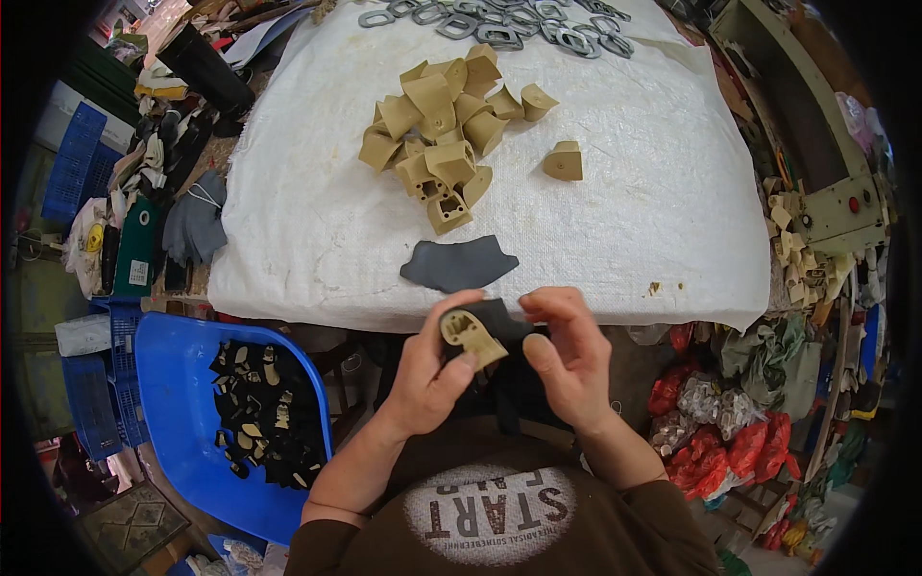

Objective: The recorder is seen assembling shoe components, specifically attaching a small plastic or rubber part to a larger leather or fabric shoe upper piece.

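Head view: left hand [427, 370] pinches a tan heel [471, 336] against black cover [499, 322] — right hand's [571, 360] narrow fingers barely grip it, so the cover could slip.

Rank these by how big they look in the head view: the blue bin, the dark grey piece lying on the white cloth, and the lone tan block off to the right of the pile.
Largest to smallest:
1. Blue bin, though it sits nearer the camera
2. Dark grey piece
3. Lone tan block
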Motion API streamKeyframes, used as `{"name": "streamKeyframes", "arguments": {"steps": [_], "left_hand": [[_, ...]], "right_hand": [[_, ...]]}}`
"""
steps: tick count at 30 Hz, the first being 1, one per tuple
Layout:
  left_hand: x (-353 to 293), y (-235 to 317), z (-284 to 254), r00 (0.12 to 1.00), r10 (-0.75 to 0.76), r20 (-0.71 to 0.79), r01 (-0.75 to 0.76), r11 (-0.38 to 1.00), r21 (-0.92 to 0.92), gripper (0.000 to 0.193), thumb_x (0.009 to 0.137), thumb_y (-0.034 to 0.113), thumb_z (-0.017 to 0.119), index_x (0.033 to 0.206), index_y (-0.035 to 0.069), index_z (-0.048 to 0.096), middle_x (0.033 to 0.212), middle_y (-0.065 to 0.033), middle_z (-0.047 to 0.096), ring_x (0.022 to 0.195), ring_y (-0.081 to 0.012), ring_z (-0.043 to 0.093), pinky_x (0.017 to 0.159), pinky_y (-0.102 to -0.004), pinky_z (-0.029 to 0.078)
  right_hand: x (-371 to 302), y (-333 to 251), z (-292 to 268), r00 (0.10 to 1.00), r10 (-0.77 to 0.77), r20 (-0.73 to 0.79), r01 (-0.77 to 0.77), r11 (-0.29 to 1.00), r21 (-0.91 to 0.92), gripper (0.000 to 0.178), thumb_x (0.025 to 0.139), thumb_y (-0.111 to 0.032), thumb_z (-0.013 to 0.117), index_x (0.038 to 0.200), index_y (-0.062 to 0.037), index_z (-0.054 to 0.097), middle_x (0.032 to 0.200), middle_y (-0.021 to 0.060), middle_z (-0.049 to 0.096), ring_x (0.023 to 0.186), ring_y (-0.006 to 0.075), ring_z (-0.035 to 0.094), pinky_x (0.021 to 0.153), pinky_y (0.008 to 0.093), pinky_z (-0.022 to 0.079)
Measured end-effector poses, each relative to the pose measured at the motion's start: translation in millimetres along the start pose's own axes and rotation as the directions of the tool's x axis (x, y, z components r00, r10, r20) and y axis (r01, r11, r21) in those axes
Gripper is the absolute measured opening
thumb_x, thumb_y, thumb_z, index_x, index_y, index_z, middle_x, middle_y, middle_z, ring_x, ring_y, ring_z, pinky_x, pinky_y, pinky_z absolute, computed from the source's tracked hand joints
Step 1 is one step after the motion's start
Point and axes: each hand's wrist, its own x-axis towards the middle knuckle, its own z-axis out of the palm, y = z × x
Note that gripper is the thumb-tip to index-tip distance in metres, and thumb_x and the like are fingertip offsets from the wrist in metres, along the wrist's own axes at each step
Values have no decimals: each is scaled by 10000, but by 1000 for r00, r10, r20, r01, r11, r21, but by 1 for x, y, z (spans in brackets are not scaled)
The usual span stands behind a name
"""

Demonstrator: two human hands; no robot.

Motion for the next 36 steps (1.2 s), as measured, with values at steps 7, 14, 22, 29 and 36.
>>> {"name": "streamKeyframes", "arguments": {"steps": [7, 14, 22, 29, 36], "left_hand": [[-9, -10, 9, 996, 75, 52, -80, 993, 89, 384, 847, 193, 498, 1153, -21, 405, 810, -66, 542, 712, -112, 503, 658, -277, 441], [-8, -13, 23, 978, 182, -102, -159, 966, 202, 298, 871, 197, 474, 1075, -12, 411, 796, -82, 534, 685, -134, 500, 632, -281, 436], [-7, -11, 30, 977, 104, -185, -70, 981, 181, 269, 927, 166, 427, 1124, -11, 378, 916, -95, 517, 788, -136, 488, 717, -274, 425], [-8, -17, 18, 994, 55, -99, -49, 997, 61, 412, 982, 295, 374, 1267, 6, 303, 1005, -64, 465, 881, -120, 443, 800, -258, 389], [-5, 2, 24, 981, -6, 193, 11, 1000, -23, 750, 932, 493, 386, 1425, -12, 133, 1031, -89, 511, 856, -143, 513, 777, -256, 415]], "right_hand": [[-7, -2, 10, 979, 192, 63, -196, 979, 54, 84, 896, -56, 542, 887, 22, 571, 745, 72, 538, 641, 138, 521, 654, 254, 452], [-9, -1, 14, 999, 22, 32, -23, 999, 35, 42, 877, -16, 548, 880, 20, 569, 799, 117, 585, 754, 231, 582, 830, 374, 475], [-14, -3, 24, 967, -235, 97, 254, 867, -428, 321, 730, 40, 597, 1050, 18, 585, 1022, 170, 575, 894, 325, 570, 845, 427, 471], [-3, -20, 5, 914, -205, 351, 357, 817, -452, 417, 740, -27, 619, 1152, -20, 554, 1084, 172, 571, 956, 309, 565, 851, 410, 445], [13, 14, -35, 895, 234, 379, -330, 920, 212, 501, 733, -54, 727, 1195, -46, 532, 963, 92, 652, 911, 166, 605, 884, 317, 434]]}}
